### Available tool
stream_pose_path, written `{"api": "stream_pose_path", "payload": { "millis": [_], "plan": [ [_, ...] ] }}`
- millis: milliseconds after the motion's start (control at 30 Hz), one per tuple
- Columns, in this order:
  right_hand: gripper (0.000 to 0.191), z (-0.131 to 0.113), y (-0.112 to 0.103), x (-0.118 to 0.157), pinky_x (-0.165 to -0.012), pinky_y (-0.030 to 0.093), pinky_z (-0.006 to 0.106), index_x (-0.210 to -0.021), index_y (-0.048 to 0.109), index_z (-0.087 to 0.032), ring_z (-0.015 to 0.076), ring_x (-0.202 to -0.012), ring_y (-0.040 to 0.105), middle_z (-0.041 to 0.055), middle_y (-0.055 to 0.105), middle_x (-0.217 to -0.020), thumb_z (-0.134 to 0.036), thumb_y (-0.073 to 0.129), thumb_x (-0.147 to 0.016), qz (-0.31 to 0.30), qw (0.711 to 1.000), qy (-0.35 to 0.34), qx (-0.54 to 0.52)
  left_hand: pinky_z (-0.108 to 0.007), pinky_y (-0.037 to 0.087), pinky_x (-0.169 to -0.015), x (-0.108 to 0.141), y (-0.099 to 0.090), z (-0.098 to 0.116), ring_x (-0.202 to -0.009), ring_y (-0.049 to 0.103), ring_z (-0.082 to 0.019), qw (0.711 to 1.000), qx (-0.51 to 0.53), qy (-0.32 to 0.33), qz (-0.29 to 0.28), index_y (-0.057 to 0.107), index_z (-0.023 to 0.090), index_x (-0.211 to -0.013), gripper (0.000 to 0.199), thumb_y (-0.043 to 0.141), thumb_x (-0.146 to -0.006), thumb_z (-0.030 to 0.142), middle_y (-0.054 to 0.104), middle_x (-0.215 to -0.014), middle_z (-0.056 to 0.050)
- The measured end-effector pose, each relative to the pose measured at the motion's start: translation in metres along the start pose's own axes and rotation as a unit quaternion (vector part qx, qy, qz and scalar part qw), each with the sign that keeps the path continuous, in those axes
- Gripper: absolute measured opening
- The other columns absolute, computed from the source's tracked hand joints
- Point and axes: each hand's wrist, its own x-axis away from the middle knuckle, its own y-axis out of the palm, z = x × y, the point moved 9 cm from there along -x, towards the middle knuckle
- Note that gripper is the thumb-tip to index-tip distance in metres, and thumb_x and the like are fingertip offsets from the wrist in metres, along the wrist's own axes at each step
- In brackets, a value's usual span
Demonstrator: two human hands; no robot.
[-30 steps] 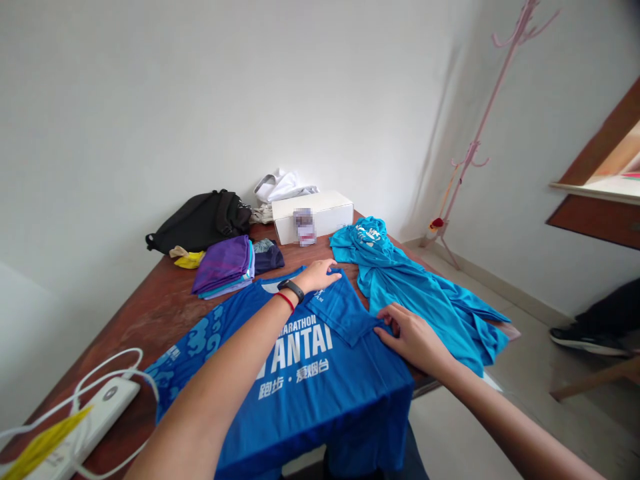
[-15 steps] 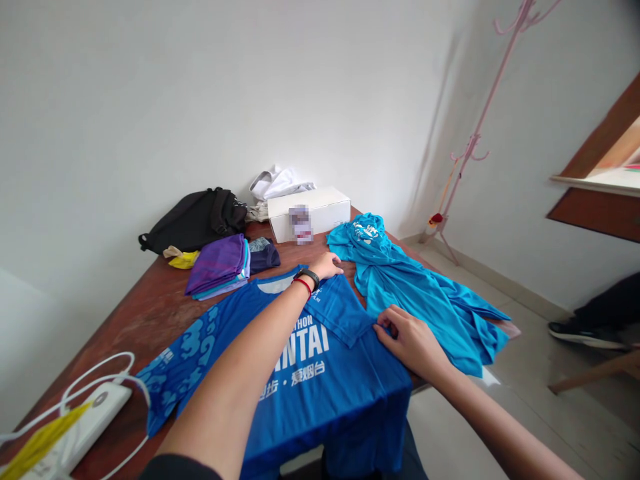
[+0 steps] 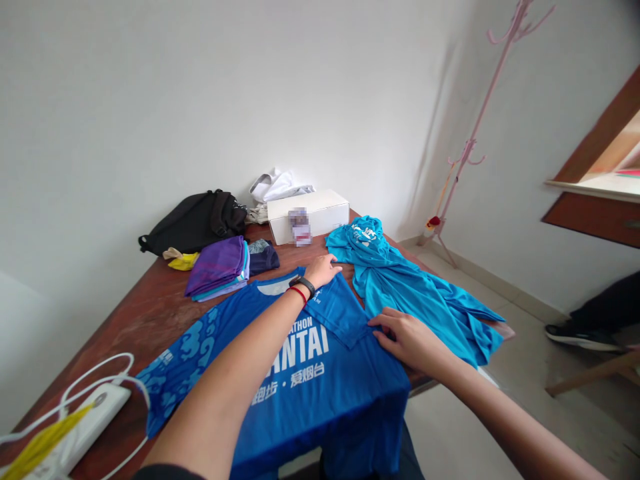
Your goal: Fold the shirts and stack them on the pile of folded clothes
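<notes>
A blue T-shirt [image 3: 345, 380] with white lettering lies front up on the table, its lower part hanging over the near edge. Its right-side sleeve is folded inward across the chest, while the patterned sleeve on the left lies spread out. My left hand [image 3: 323, 270], with a black band and a red cord at the wrist, is closed at the shirt's shoulder near the collar. My right hand [image 3: 407, 339] pinches the shirt at the folded side, by the sleeve end. Just beyond it, a turquoise garment [image 3: 400, 283] lies crumpled along the table's right side.
Folded purple cloth [image 3: 217, 265] sits on the left, near a black bag [image 3: 193, 220]. Behind are a white box [image 3: 327, 210] and white fabric [image 3: 277, 183]. A white power strip [image 3: 95, 417] with cables lies front left. A pink coat rack [image 3: 485, 110] stands right.
My right hand has shifted slightly left along the folded sleeve. My left hand stays at the shoulder, with its forearm slightly further left. The shirt looks nearly the same.
</notes>
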Motion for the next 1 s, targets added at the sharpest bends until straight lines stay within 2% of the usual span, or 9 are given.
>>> {"api": "stream_pose_path", "payload": {
  "millis": [133, 167, 233, 300, 367, 533, 733, 867, 1000],
  "plan": [
    [0.028, 0.001, 0.0, -0.001, -0.08, 0.05, 0.033, -0.115, 0.072, -0.025, 0.023, -0.088, 0.069, 0.0076, 0.067, -0.104, -0.034, 0.051, -0.099, -0.021, 0.999, -0.022, 0.024, -0.042, 0.044, -0.111, 0.054, -0.008, 0.032, -0.131, 0.058, -0.029, 0.997, -0.027, 0.066, 0.012, 0.058, 0.02, -0.139, 0.044, 0.054, -0.101, 0.042, 0.058, -0.144, -0.013],
    [0.028, 0.003, -0.001, -0.002, -0.081, 0.051, 0.033, -0.116, 0.071, -0.024, 0.0234, -0.09, 0.069, 0.0077, 0.067, -0.106, -0.035, 0.052, -0.099, -0.015, 0.999, -0.023, 0.025, -0.041, 0.041, -0.115, 0.071, -0.006, 0.042, -0.137, 0.053, -0.028, 0.995, -0.032, 0.096, -0.001, 0.056, 0.022, -0.142, 0.047, 0.055, -0.1, 0.045, 0.054, -0.151, -0.012],
    [0.026, 0.007, -0.003, -0.005, -0.083, 0.051, 0.034, -0.116, 0.068, -0.024, 0.024, -0.093, 0.069, 0.0079, 0.067, -0.108, -0.037, 0.053, -0.099, 0.002, 1.0, -0.015, 0.026, -0.046, 0.033, -0.121, 0.107, 0.006, 0.06, -0.15, 0.036, -0.031, 0.98, -0.069, 0.182, -0.048, 0.047, 0.021, -0.151, 0.061, 0.052, -0.1, 0.054, 0.039, -0.162, -0.014],
    [0.024, 0.01, -0.003, -0.007, -0.083, 0.051, 0.034, -0.113, 0.065, -0.023, 0.0244, -0.093, 0.068, 0.0079, 0.067, -0.108, -0.039, 0.055, -0.098, 0.015, 0.999, -0.002, 0.028, -0.054, 0.025, -0.124, 0.137, 0.019, 0.064, -0.156, 0.021, -0.034, 0.968, -0.088, 0.214, -0.101, 0.036, 0.024, -0.158, 0.073, 0.047, -0.099, 0.064, 0.026, -0.169, -0.013],
    [0.022, 0.009, -0.002, -0.009, -0.081, 0.051, 0.033, -0.11, 0.063, -0.022, 0.0243, -0.092, 0.068, 0.0076, 0.068, -0.108, -0.038, 0.056, -0.097, 0.016, 0.999, 0.005, 0.031, -0.059, 0.02, -0.124, 0.155, 0.028, 0.061, -0.157, 0.013, -0.036, 0.962, -0.092, 0.215, -0.139, 0.029, 0.028, -0.161, 0.078, 0.043, -0.097, 0.071, 0.018, -0.171, -0.011],
    [0.021, -0.003, 0.001, -0.012, -0.076, 0.049, 0.03, -0.108, 0.067, -0.022, 0.0215, -0.086, 0.068, 0.007, 0.068, -0.104, -0.026, 0.049, -0.098, -0.015, 0.999, -0.008, 0.049, -0.064, 0.013, -0.123, 0.164, 0.032, 0.053, -0.157, 0.008, -0.038, 0.963, -0.085, 0.21, -0.147, 0.03, 0.037, -0.16, 0.076, 0.039, -0.095, 0.075, 0.014, -0.172, -0.009],
    [0.03, -0.008, 0.002, -0.009, -0.078, 0.051, 0.031, -0.111, 0.073, -0.02, 0.022, -0.087, 0.069, 0.0088, 0.069, -0.101, -0.019, 0.046, -0.097, -0.058, 0.994, -0.026, 0.084, -0.064, 0.013, -0.123, 0.165, 0.03, 0.053, -0.157, 0.01, -0.039, 0.966, -0.069, 0.216, -0.123, 0.033, 0.039, -0.159, 0.073, 0.041, -0.095, 0.075, 0.011, -0.172, -0.009],
    [0.031, -0.011, -0.004, -0.007, -0.083, 0.054, 0.036, -0.113, 0.076, -0.022, 0.0253, -0.089, 0.071, 0.0092, 0.069, -0.1, -0.032, 0.05, -0.1, -0.063, 0.992, -0.036, 0.099, -0.065, 0.014, -0.122, 0.169, 0.027, 0.054, -0.157, 0.011, -0.041, 0.964, -0.065, 0.231, -0.118, 0.036, 0.036, -0.158, 0.076, 0.043, -0.094, 0.076, 0.014, -0.172, -0.009],
    [0.037, -0.023, -0.023, -0.03, -0.095, 0.053, 0.042, -0.123, 0.073, -0.022, 0.0275, -0.104, 0.068, 0.0117, 0.068, -0.113, -0.042, 0.049, -0.102, 0.002, 0.995, -0.066, 0.068, -0.067, 0.014, -0.122, 0.181, 0.022, 0.06, -0.156, 0.012, -0.042, 0.955, -0.065, 0.262, -0.121, 0.039, 0.034, -0.157, 0.076, 0.043, -0.094, 0.076, 0.018, -0.171, -0.009]
  ]
}}
